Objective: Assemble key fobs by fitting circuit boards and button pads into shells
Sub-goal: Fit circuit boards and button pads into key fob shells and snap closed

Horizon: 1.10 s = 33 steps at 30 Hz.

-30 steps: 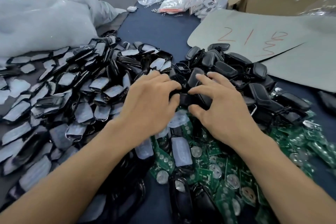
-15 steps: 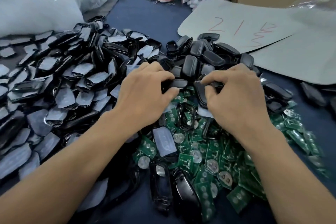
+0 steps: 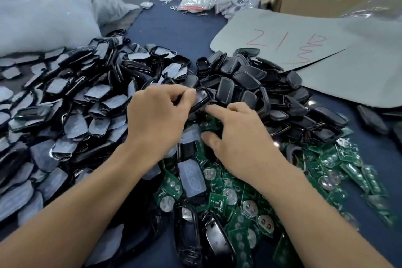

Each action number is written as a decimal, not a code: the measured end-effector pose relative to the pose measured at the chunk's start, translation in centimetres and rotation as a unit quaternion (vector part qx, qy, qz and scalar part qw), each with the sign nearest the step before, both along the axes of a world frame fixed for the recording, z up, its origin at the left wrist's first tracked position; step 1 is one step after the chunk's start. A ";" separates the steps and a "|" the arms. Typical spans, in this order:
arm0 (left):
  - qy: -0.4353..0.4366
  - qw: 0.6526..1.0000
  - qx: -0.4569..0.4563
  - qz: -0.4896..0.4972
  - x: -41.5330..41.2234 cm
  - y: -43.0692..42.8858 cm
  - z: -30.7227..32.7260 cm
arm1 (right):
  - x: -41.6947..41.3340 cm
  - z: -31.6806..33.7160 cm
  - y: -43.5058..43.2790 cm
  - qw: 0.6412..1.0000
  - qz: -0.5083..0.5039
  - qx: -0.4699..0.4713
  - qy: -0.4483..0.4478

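Pinching the black plastic shell (image 3: pixel 201 100) at centre frame, left hand (image 3: pixel 156 115) should level it; right hand (image 3: pixel 237 140), fingers spread, should lift one green circuit board (image 3: pixel 207 123).

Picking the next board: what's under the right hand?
Green circuit boards lie under the right hand, one showing between index finger and thumb. The palm hides whether the fingers grip anything.
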State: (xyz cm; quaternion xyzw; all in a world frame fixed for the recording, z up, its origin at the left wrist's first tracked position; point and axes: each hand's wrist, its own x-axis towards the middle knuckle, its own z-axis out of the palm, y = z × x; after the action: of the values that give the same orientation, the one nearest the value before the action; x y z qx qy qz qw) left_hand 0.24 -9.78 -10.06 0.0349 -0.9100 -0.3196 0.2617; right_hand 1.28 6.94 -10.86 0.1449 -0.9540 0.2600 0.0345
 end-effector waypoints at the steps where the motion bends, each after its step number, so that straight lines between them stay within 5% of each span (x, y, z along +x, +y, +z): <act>1: 0.000 1.000 0.007 -0.006 0.0 -0.1 0.0 | -0.1 -0.2 -0.1 1.000 -0.003 0.002 0.021; 4: -0.016 0.999 0.036 -0.031 -0.2 -0.4 0.0 | -0.8 -0.2 0.2 0.997 -0.024 -0.022 0.071; 8: -0.037 0.994 0.096 -0.039 -0.4 -0.7 -0.4 | -1.4 -0.1 0.7 0.995 -0.052 -0.083 0.009; 12: -0.056 0.979 0.184 -0.062 -0.7 -0.9 -0.4 | -0.6 -0.2 -0.3 0.997 -0.014 -0.024 0.068; 17: -0.063 0.958 0.265 -0.085 -1.1 -1.1 -0.8 | -1.1 -0.3 0.3 0.999 -0.034 -0.029 0.006; 23: -0.061 0.945 0.307 -0.090 -1.2 -1.3 -0.9 | -1.4 -0.3 0.4 0.998 0.006 0.041 0.038; 29: -0.084 0.951 0.270 -0.125 -1.4 -1.4 -0.8 | -1.6 0.1 0.8 0.976 -0.040 -0.212 -0.013; 33: -0.087 0.949 0.277 -0.127 -1.1 -1.3 -0.7 | -1.4 1.0 0.9 0.879 -0.054 -0.470 -0.062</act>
State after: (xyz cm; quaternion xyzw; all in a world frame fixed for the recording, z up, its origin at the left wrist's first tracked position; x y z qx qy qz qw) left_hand -0.87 -11.09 -10.72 0.0182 -0.8020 -0.5852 0.1188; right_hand -0.09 7.89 -9.89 0.0433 -0.7262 0.6840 0.0531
